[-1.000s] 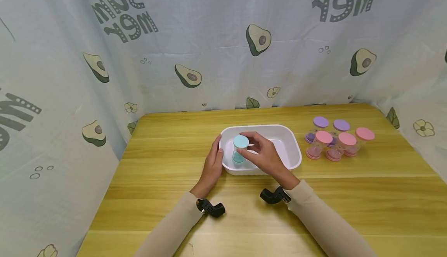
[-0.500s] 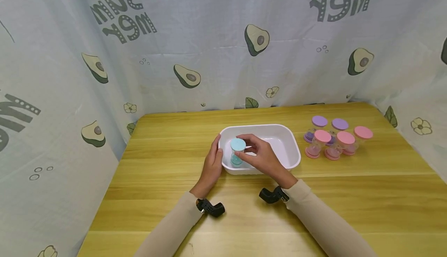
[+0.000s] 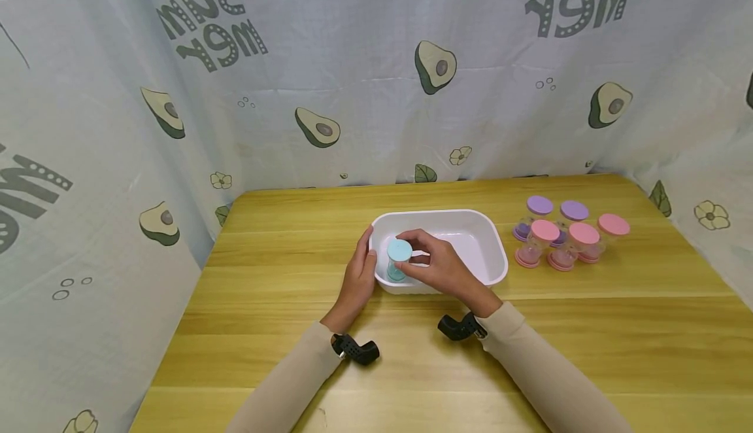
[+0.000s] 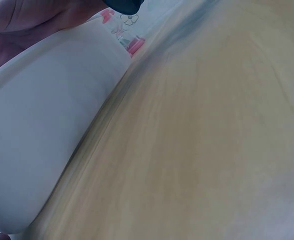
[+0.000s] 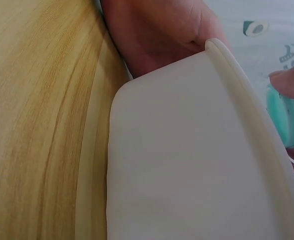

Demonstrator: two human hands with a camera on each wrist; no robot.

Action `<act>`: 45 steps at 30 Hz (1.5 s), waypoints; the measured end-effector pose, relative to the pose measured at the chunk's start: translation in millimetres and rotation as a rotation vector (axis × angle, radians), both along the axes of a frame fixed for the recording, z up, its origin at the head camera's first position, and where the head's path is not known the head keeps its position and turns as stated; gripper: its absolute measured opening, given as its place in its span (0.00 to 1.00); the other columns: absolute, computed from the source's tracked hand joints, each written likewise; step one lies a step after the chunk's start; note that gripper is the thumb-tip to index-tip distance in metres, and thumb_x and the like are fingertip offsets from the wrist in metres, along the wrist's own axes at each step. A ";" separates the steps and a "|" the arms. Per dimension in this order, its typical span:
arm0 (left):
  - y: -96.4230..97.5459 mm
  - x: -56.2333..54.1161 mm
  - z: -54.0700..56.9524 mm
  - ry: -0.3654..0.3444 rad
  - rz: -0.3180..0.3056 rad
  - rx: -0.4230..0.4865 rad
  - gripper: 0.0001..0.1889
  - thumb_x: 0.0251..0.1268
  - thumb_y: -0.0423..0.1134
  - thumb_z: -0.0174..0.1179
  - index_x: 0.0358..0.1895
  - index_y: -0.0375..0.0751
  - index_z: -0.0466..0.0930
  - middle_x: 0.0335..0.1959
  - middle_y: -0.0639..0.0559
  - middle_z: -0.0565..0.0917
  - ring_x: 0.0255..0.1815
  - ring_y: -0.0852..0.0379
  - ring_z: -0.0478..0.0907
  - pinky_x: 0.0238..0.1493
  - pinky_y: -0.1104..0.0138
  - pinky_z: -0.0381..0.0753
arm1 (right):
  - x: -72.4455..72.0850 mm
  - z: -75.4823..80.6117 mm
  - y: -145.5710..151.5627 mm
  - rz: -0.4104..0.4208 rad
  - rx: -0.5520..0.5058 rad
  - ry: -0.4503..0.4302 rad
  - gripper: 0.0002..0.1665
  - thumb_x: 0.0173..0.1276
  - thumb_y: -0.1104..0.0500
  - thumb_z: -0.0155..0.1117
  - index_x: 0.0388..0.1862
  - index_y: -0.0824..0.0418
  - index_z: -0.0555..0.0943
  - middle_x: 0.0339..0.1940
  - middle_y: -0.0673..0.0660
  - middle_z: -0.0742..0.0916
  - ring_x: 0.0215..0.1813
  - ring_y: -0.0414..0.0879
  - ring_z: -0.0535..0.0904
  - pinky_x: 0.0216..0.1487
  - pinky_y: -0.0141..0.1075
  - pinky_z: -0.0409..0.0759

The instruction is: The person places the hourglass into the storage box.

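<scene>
White avocado-print cloth (image 3: 365,47) hangs behind the wooden table (image 3: 276,250) and tub (image 3: 479,243).

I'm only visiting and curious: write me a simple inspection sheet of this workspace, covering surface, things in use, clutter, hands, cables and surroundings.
Surface: wood-grain table; no spills seen.
Things in use: turquoise sand timer, in the left end of the white plastic tub; whether its base touches the tub floor is unclear.
Clutter: three pink sand timers and two purple sand timers, grouped on the table to the tub's right.
Hands: left hand rests against the tub's left end; right hand pinches the turquoise timer; each wrist wears a black camera.
Cables: nothing seen.
Surroundings: pale curtain printed with avocados, flowers and lettering.
</scene>
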State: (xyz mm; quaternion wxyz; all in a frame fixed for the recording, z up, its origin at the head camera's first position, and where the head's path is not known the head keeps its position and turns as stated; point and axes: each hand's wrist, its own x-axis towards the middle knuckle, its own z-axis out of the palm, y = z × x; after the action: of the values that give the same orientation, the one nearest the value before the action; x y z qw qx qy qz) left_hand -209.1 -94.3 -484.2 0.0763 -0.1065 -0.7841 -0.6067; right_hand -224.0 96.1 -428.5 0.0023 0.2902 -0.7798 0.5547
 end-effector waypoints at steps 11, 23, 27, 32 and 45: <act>-1.1 0.5 1.7 0.009 0.005 -0.004 0.26 0.79 0.41 0.36 0.77 0.51 0.50 0.75 0.55 0.58 0.73 0.57 0.57 0.72 0.56 0.57 | -1.4 2.0 -0.6 0.035 0.026 -0.016 0.26 0.58 0.61 0.73 0.56 0.60 0.77 0.51 0.55 0.83 0.49 0.47 0.82 0.49 0.36 0.82; -0.7 0.0 0.6 0.018 0.010 0.010 0.26 0.79 0.40 0.37 0.77 0.51 0.51 0.75 0.54 0.58 0.73 0.57 0.57 0.72 0.57 0.58 | -2.9 0.7 -0.2 0.026 0.043 0.011 0.29 0.58 0.59 0.73 0.58 0.63 0.76 0.52 0.59 0.83 0.51 0.51 0.82 0.52 0.43 0.81; 0.1 0.8 -0.2 0.021 0.013 0.001 0.26 0.79 0.40 0.37 0.77 0.49 0.51 0.75 0.52 0.59 0.73 0.55 0.58 0.72 0.56 0.58 | -2.1 -0.1 1.4 0.016 0.045 0.002 0.32 0.57 0.58 0.74 0.59 0.65 0.74 0.54 0.59 0.83 0.54 0.50 0.81 0.54 0.42 0.80; 1.0 1.9 1.1 0.001 0.018 -0.012 0.26 0.79 0.41 0.37 0.77 0.52 0.51 0.75 0.54 0.58 0.73 0.58 0.57 0.72 0.58 0.57 | -0.5 1.0 2.5 -0.002 0.046 -0.011 0.39 0.57 0.56 0.75 0.64 0.67 0.70 0.57 0.58 0.81 0.59 0.49 0.78 0.57 0.38 0.78; 0.5 0.2 0.2 0.000 -0.005 0.007 0.26 0.80 0.40 0.37 0.77 0.51 0.50 0.76 0.53 0.56 0.74 0.57 0.55 0.72 0.58 0.56 | 10.0 18.5 0.0 -0.011 0.050 -0.037 0.39 0.58 0.62 0.73 0.66 0.69 0.67 0.58 0.67 0.79 0.61 0.57 0.76 0.61 0.47 0.75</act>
State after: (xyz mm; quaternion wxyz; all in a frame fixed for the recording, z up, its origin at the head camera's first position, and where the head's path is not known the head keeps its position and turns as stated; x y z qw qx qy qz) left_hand -208.9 -93.8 -484.0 0.0754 -0.1083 -0.7817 -0.6096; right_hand -214.0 96.1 -410.1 -0.0161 0.2756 -0.7949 0.5403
